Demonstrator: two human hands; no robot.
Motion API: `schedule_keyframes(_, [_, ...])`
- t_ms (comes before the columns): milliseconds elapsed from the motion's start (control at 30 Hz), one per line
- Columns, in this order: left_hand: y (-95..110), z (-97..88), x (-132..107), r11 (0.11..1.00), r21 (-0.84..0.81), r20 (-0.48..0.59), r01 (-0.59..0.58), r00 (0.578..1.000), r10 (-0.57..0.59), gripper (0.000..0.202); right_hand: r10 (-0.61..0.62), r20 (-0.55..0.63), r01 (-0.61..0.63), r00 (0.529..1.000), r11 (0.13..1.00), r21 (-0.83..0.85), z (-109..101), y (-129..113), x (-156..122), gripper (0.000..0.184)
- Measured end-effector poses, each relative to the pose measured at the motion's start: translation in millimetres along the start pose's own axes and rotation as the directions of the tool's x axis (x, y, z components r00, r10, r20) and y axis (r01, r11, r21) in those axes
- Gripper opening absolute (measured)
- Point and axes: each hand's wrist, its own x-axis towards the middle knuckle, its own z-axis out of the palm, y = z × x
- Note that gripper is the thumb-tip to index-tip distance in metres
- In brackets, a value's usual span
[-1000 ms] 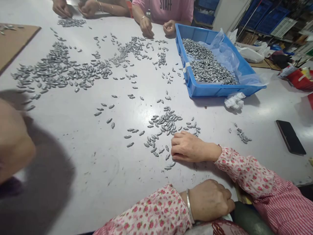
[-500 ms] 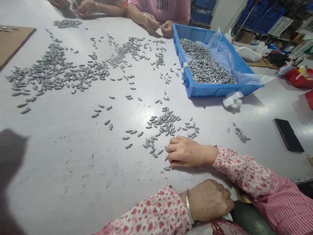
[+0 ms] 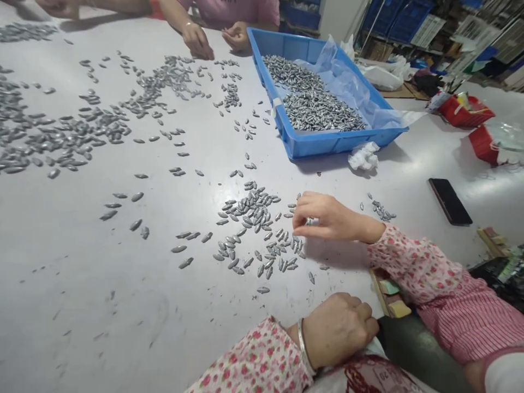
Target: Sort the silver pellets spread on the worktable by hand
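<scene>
Small grey spindle-shaped pieces [image 3: 256,210] lie in a loose cluster on the white table [image 3: 135,305]. Over the right edge of this cluster is my right hand [image 3: 327,216], its fingers bent and a gap showing between them and the thumb. No piece can be seen held in it. At the table's near edge rests my left hand [image 3: 338,333], with a bangle at the wrist. Its fingers are curled inward, and whatever they hold, if anything, is hidden. Whitish patterned material [image 3: 360,374] shows just below that hand.
A blue tray [image 3: 347,141] holds many such pieces and plastic film. Crumpled white paper [image 3: 363,157] sits by it. Right of these lie a phone [image 3: 450,201] and red bins [image 3: 466,112]. Larger piles [image 3: 61,134] spread left; a co-worker's hands [image 3: 198,41] are across the table.
The view has swung right, shifting the table's contents left. My right hand has lifted and its fingers have parted; more pieces show beside it. The co-worker's hands have separated. My left hand stays curled.
</scene>
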Motion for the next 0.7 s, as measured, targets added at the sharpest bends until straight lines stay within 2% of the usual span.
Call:
schedule_keyframes(100, [0.4,0.3,0.0,1.0,-0.004,0.006,0.007,1.0,-0.007,0.011,-0.035,0.194,0.044,0.98,0.998,-0.043,3.3,-2.5,-19.4,0.019])
schedule_keyframes(167, [0.5,0.6,-0.1,1.0,-0.006,0.008,0.007,1.0,-0.007,0.011,-0.038,0.253,0.069,0.967,0.991,-0.114,12.1,-4.5,-29.8,0.02])
schedule_keyframes(267, [0.6,0.3,-0.1,1.0,-0.007,0.009,0.007,1.0,-0.007,0.012,0.029,0.221,0.019,0.975,0.977,-0.211,14.5,-4.2,-41.6,0.02])
schedule_keyframes(367, [0.6,-0.9,0.0,1.0,-0.024,0.009,0.011,1.0,-0.011,0.015,0.117,0.178,-0.074,0.977,0.97,-0.232,0.4,-1.9,-53.9,0.02])
schedule_keyframes(467, [0.8,-1.9,-0.3,0.998,-0.049,0.028,0.032,0.999,-0.03,0.015,0.132,0.263,-0.068,0.956,0.969,-0.237,-9.3,-2.8,-67.1,0.026])
schedule_keyframes(567, [1.4,-2.9,-0.7,0.997,-0.061,0.053,0.052,0.997,-0.049,0.014,0.108,0.346,-0.016,0.932,0.966,-0.258,0.0,-7.4,-74.9,0.028])
schedule_keyframes(700, [2.0,-4.4,0.6,0.996,-0.065,0.082,0.055,0.995,-0.049,0.012,0.104,0.324,0.001,0.94,0.952,-0.306,25.5,-14.0,-70.7,0.019])
